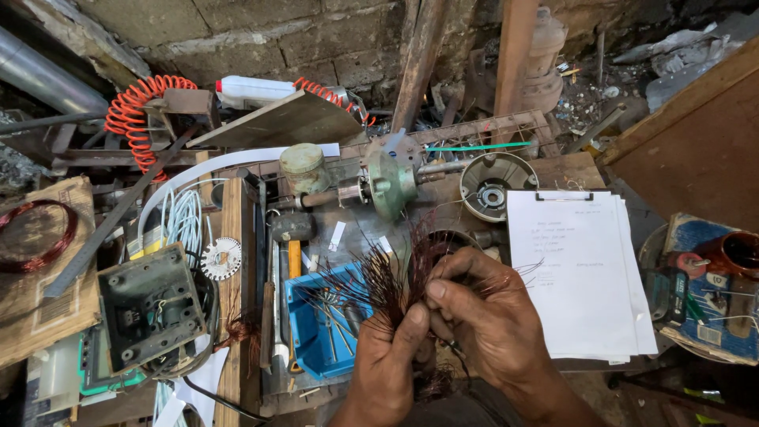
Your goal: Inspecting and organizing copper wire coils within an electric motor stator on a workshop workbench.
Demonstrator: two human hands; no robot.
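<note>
A tangled bundle of dark reddish copper winding wire (389, 278) fans out above my two hands at the lower middle of the view. My left hand (389, 356) grips the bundle from below, thumb pressed up against the strands. My right hand (484, 316) closes over the bundle's right side, fingers curled and pinching strands close to the left thumb. Loose wire ends stick out left and right over a blue plastic tray (310, 348) and the bench.
A green motor housing with shaft (391, 183) and a round grey end cap (492, 186) lie behind the hands. A clipboard with white paper (579, 273) lies right. A hammer (292, 231), grey box (149, 304), copper coil (35, 237) and orange coiled hose (138, 119) crowd the left.
</note>
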